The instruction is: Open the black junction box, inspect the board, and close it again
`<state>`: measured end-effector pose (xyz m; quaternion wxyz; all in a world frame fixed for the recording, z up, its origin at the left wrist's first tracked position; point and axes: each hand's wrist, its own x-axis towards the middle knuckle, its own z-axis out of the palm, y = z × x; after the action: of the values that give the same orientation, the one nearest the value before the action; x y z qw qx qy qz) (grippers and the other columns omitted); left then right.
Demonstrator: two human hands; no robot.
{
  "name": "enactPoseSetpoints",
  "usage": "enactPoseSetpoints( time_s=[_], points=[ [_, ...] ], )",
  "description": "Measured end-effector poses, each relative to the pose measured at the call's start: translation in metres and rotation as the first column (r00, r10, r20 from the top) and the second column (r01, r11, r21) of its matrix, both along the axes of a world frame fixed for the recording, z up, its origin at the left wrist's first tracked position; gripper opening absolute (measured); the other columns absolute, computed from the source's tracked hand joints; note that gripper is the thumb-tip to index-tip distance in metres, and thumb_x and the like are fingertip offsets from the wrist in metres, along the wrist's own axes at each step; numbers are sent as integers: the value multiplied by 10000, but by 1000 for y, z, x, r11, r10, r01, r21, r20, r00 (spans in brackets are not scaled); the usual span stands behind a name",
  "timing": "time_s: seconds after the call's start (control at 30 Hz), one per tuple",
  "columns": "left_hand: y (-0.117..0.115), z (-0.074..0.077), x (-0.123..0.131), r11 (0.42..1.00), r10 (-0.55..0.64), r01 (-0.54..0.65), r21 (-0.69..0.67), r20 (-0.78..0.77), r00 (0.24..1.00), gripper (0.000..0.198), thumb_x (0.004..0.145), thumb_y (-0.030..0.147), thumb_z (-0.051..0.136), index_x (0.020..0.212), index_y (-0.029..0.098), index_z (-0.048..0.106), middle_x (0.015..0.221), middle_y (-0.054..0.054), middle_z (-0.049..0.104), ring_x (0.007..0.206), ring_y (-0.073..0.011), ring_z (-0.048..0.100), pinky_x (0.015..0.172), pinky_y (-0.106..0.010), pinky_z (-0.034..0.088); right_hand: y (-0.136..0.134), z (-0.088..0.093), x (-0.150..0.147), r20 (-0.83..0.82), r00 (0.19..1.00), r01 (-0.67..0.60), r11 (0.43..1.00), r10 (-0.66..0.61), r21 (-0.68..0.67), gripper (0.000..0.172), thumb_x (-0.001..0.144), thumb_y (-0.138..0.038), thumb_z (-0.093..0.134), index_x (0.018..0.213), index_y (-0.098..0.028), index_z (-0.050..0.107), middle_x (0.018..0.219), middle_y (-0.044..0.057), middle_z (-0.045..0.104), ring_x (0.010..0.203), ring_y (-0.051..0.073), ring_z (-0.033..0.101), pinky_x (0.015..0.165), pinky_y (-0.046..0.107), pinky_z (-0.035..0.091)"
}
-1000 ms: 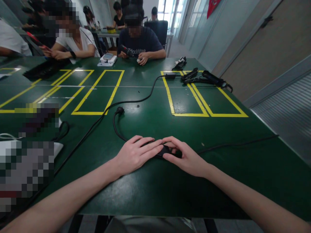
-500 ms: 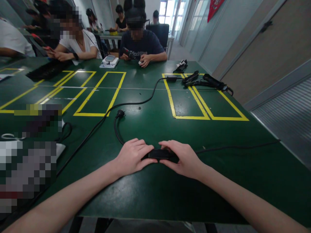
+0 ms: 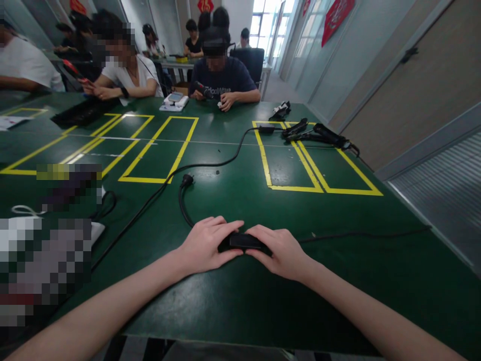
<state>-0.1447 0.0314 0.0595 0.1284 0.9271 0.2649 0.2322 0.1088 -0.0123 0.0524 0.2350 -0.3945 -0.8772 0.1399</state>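
Observation:
A black power adapter brick lies on the green table near its front edge. My left hand grips its left end with curled fingers. My right hand grips its right end the same way. A thick cable runs from the left end in a loop to a black plug. A thin cable leads off to the right from under my right hand.
Yellow taped rectangles mark the tabletop. A long black cord crosses to black tools at the far right. Two people sit at the far side. A white object and cables lie at the left.
My fingers were laid flat over the adapter a second ago; now both hands grip its ends, leaving its middle in sight. The view has tilted up slightly.

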Motion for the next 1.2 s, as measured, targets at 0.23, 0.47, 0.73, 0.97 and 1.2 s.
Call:
enactPoseSetpoints(
  time_s=[0.23, 0.47, 0.73, 0.97, 1.2],
  points=[
    [4, 3, -2, 995, -63, 59, -84, -41, 997, 344, 1062, 484, 557, 1151, 179, 690, 1017, -85, 764, 936, -234, 703, 865, -366, 555, 3, -2, 2, -6, 1000, 7, 1000, -7, 8, 183, 1040, -367, 585, 1127, -215, 635, 1044, 63, 743, 864, 178, 726, 702, 257, 526],
    [2, 4, 1, 992, -100, 95, -79, -64, 993, 369, 1084, 399, 506, 1364, 172, 587, 1115, -106, 743, 1002, -244, 686, 904, -384, 563, 3, -2, 1, 0, 1000, 25, 999, -25, 40, 182, 1026, -349, 597, 1134, -209, 638, 1028, 68, 734, 839, 182, 717, 678, 262, 525],
    [2, 3, 1, 993, -102, 97, -66, -75, 992, 385, 1096, 402, 479, 1384, 167, 580, 1091, -110, 733, 1006, -241, 681, 892, -378, 559, 2, 0, 1, -24, 1000, 6, 1000, -6, 9, 177, 1023, -324, 586, 1151, -208, 627, 1052, 77, 740, 849, 184, 727, 695, 268, 559],
    [3, 6, 1, 993, -109, 106, -60, -48, 993, 325, 1090, 406, 497, 1237, 161, 650, 1005, -91, 736, 929, -228, 683, 829, -346, 544, -1, -1, -1, 14, 999, 35, 999, -36, 35, 214, 1021, -351, 591, 1169, -204, 637, 1066, 89, 742, 853, 198, 735, 689, 282, 564],
    [4, 6, 0, 993, -112, 110, -45, -23, 993, 391, 1067, 452, 531, 1299, 153, 632, 1003, -95, 734, 913, -229, 685, 817, -345, 541, 0, -2, 0, 13, 1000, 26, 997, -27, 79, 214, 1052, -372, 551, 1121, -194, 647, 960, 70, 738, 777, 181, 711, 644, 268, 516]
  ],
)
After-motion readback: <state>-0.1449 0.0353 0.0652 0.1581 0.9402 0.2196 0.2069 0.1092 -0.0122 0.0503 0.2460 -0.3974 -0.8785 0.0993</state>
